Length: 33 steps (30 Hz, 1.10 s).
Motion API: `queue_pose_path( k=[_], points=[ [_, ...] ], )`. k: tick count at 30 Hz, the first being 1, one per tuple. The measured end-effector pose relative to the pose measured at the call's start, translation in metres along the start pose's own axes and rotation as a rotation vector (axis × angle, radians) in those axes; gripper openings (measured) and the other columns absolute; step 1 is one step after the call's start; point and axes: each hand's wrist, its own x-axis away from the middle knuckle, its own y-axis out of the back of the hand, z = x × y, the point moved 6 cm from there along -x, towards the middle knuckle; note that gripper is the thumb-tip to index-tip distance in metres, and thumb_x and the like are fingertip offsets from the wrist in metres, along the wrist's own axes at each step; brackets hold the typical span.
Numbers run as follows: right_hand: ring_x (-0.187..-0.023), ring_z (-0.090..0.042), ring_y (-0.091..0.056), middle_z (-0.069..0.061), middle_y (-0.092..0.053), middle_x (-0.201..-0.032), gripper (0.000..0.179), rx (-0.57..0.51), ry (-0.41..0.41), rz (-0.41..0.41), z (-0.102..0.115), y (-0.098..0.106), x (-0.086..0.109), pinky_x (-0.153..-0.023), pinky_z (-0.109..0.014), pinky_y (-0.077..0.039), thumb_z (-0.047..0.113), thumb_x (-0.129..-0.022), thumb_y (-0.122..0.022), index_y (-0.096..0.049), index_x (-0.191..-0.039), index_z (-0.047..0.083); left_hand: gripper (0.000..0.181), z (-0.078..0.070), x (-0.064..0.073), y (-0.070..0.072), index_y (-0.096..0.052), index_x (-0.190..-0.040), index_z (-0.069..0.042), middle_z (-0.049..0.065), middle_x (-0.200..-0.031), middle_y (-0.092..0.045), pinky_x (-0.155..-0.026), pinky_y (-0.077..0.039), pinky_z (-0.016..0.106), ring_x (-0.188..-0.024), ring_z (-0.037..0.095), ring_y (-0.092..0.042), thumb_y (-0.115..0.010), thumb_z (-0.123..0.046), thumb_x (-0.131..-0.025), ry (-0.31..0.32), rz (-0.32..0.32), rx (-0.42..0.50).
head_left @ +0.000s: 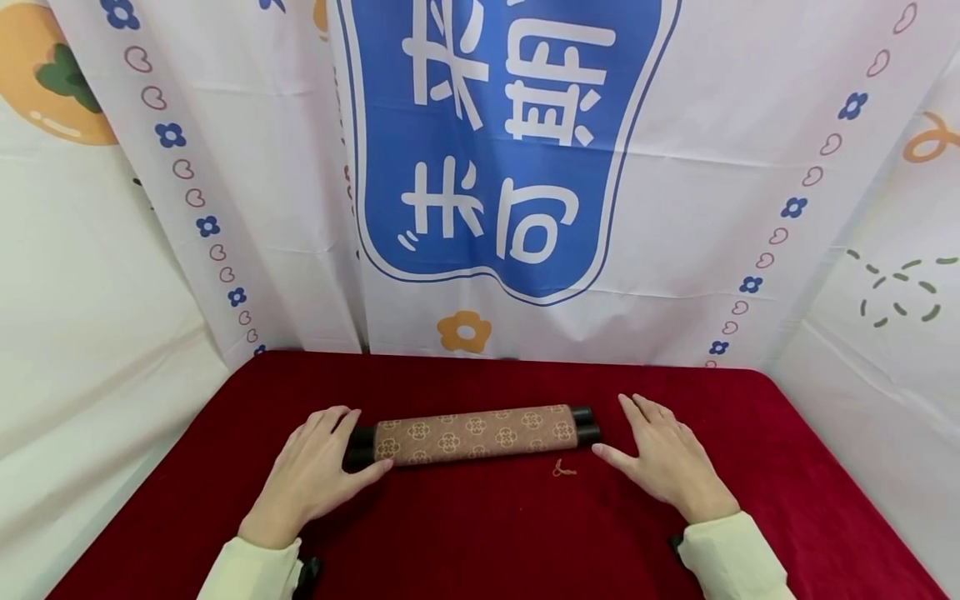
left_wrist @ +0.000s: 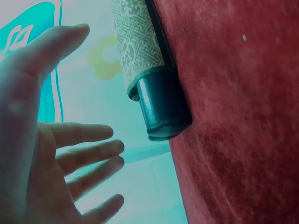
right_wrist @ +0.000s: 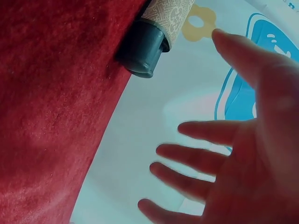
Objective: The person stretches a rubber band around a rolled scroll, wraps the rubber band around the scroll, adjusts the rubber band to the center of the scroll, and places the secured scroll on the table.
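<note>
A rolled scroll (head_left: 476, 435) with brown patterned fabric and black rod ends lies across the red table, slightly tilted. Over its left end hovers my left hand (head_left: 309, 471), partly covering the black rod ends in the head view. In the left wrist view those fingers are spread, apart from the black end (left_wrist: 164, 105). My right hand (head_left: 670, 457) is just beyond the scroll's right end, thumb nearest to it. The right wrist view also shows a gap between its relaxed fingers and the black end (right_wrist: 142, 49). Neither hand holds anything.
A short brown cord (head_left: 564, 470) lies in front of the scroll's right part. Red velvet cloth (head_left: 480, 533) covers the table. Behind it hangs a white curtain (head_left: 675, 250) with a blue printed sign (head_left: 491, 150); pale fabric stands at both sides.
</note>
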Motion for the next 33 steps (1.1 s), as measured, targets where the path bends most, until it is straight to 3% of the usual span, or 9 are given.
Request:
queue_pose_path(
  k=[10,15,22,29,33],
  points=[
    [-0.124,-0.042,-0.064,-0.023,-0.069,-0.134,0.058,0.009,0.059,-0.054,0.013,0.009,-0.001,-0.102,-0.061,-0.054,0.041,-0.096,-0.075,-0.067,-0.135,-0.002,0.083,-0.013,0.0,0.002,-0.064,-0.135,0.006,0.023,-0.136,-0.064,-0.106,-0.051,0.058,-0.125,0.04,-0.059,-0.075,-0.061,-0.089,-0.022,-0.003,0.02],
    [-0.113,-0.034,-0.069,-0.016,-0.074,-0.122,0.043,-0.037,0.072,-0.021,0.023,0.013,-0.003,-0.099,-0.055,-0.057,0.03,-0.093,-0.08,-0.072,-0.124,0.0,0.071,-0.024,0.0,0.002,-0.066,-0.13,0.007,0.02,-0.128,-0.067,-0.1,-0.054,0.055,-0.118,0.037,-0.062,-0.078,-0.051,-0.09,-0.067,-0.017,0.022],
    [-0.088,-0.018,-0.063,-0.007,-0.072,-0.098,0.027,-0.106,0.088,0.055,0.033,0.013,-0.007,-0.084,-0.042,-0.06,0.02,-0.09,-0.084,-0.076,-0.111,0.004,0.052,-0.05,-0.005,0.003,-0.069,-0.117,0.004,0.015,-0.108,-0.068,-0.09,-0.056,0.049,-0.1,0.032,-0.062,-0.084,-0.034,-0.086,-0.153,-0.061,-0.033],
    [-0.082,-0.017,-0.062,-0.004,-0.07,-0.09,0.015,-0.137,0.119,0.117,0.043,0.004,-0.012,-0.077,-0.035,-0.057,0.015,-0.089,-0.084,-0.077,-0.1,0.007,0.046,-0.075,-0.011,-0.005,-0.069,-0.117,0.005,0.013,-0.106,-0.067,-0.089,-0.056,0.046,-0.098,0.03,-0.062,-0.082,-0.03,-0.09,-0.194,0.01,-0.014],
    [-0.069,-0.011,-0.055,0.002,-0.066,-0.079,0.01,-0.148,0.126,0.14,0.048,-0.002,-0.013,-0.066,-0.028,-0.051,0.014,-0.089,-0.085,-0.077,-0.095,0.01,0.046,-0.09,-0.014,-0.011,-0.068,-0.119,0.006,0.016,-0.11,-0.069,-0.098,-0.056,0.05,-0.106,0.034,-0.067,-0.081,-0.029,-0.091,-0.219,0.034,0.026]
  ],
)
